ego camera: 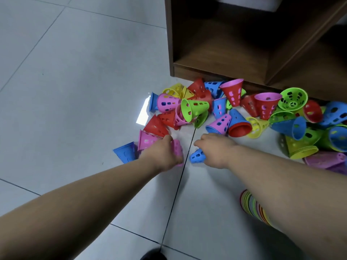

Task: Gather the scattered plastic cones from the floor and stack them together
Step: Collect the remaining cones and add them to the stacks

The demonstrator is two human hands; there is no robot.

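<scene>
On the floor just short of the cone pile (234, 102), the left hand (165, 152) is gripping a pink cone (177, 152) and the right hand (217, 149) is clutching a blue cone (197, 156), the two cones lying almost side by side between the hands, while the stack (251, 205) is waiting beneath the right forearm.

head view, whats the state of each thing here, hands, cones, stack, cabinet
left hand, grips a pink cone
right hand, over a blue cone, grip unclear
scattered cones, loose on the floor, mostly tipped over
nested stack, many colours together, partly hidden
cabinet, open front
</scene>
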